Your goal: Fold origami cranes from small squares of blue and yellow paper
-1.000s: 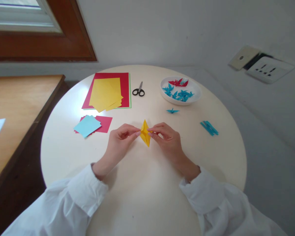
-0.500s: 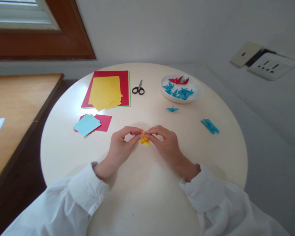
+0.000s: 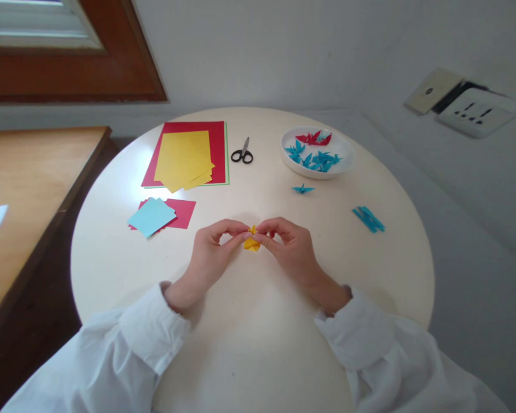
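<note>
A small piece of folded yellow paper [image 3: 252, 245] is pinched between my two hands above the middle of the round white table [image 3: 249, 321]. My left hand [image 3: 212, 249] grips its left side with thumb and forefinger. On the opposite side, the thumb and fingertips of my right hand [image 3: 291, 248] hold it too. Fingertips hide part of the folds. Beyond my right hand a blue paper crane [image 3: 303, 189] rests on the table. A white dish [image 3: 318, 174] behind it holds red and blue paper cranes.
Yellow sheets [image 3: 183, 158] lie on larger red sheets [image 3: 218, 129] at the back left. Nearer are light blue squares [image 3: 152, 217] over red ones [image 3: 184, 213]. Scissors [image 3: 242, 154] lie at the back. Blue folded strips [image 3: 368, 219] are at right. A wooden table [image 3: 34, 183] stands left.
The yellow paper has turned slightly in my fingertips, and a pointed tip now shows above them. Both hands keep their pinch, nearly in place. The view has shifted very slightly.
</note>
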The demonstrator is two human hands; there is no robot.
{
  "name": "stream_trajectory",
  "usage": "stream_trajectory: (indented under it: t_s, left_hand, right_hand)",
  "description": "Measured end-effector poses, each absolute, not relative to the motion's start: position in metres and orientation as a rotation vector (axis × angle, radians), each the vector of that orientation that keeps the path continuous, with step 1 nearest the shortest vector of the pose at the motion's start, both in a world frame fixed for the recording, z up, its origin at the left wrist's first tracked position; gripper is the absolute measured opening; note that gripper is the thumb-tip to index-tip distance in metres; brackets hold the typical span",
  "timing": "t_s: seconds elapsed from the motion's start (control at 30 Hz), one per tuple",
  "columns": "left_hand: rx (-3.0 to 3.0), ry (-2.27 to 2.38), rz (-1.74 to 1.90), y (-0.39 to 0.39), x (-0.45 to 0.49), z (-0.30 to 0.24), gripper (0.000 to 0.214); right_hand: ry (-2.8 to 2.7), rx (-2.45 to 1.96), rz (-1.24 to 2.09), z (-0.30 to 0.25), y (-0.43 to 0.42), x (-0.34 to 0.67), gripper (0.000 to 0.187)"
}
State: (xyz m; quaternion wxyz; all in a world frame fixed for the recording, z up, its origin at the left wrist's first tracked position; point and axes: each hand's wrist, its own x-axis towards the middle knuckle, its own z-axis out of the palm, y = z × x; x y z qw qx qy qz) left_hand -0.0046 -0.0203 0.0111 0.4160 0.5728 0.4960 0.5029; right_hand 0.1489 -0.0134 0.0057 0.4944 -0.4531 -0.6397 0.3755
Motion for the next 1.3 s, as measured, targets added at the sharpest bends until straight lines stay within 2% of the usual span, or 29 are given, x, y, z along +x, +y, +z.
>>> stream_trajectory:
  t_s: [0.57, 0.77, 1.0, 1.3]
  left_hand:
    - [1.036, 1.124, 1.191, -0.0200, -0.0019, 0.0162, 0.019]
    - [0.964, 1.151, 1.267, -0.0181, -0.0017, 0.0196, 0.017]
    - [0.923, 1.111, 1.261, -0.0184, -0.0001, 0.0170, 0.013]
    - [0.948, 1.104, 1.209, -0.0200, -0.0012, 0.0184, 0.013]
  right_hand:
    - [-1.628, -1.083, 0.893, 0.0082, -0.0148, 0.1493, 0.003]
    - [-1.723, -1.039, 0.834, 0.0064, -0.0163, 0.1503, 0.010]
    - [-1.693, -1.092, 0.829, 0.0049, -0.0156, 0.1493, 0.002]
    - [-1.512, -1.086, 1.006, 0.0051, -0.0137, 0.1492, 0.004]
